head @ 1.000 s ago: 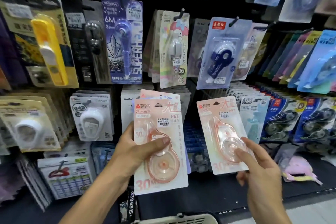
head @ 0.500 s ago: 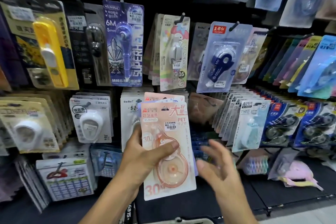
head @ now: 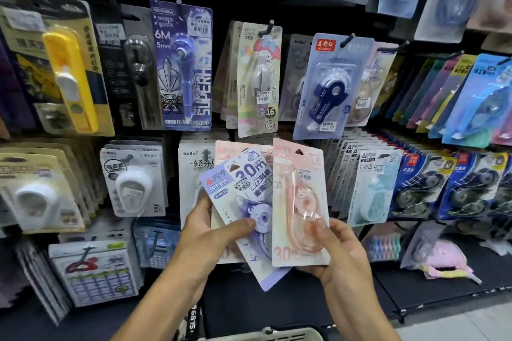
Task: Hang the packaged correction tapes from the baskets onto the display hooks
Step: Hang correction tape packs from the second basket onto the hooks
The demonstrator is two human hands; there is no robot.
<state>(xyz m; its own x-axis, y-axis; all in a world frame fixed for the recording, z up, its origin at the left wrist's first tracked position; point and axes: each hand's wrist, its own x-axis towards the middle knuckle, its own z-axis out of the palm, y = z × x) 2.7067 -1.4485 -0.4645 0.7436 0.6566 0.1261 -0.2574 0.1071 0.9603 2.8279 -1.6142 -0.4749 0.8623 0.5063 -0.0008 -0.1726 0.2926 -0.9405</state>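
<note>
Two hands are seen in the single head view: the left hand (head: 212, 232) is curled round a fanned stack topped by a purple pack (head: 246, 202), while a pink pack (head: 299, 202), half a second ago still on that stack with the right hand (head: 340, 252) empty and reaching, is now pinched by the right hand just right of the purple pack. Since a pack has been separated, hanging it on a display hook (head: 270, 25) above the purple pack is judged the next step; the basket (head: 266, 335) is glimpsed below.
</note>
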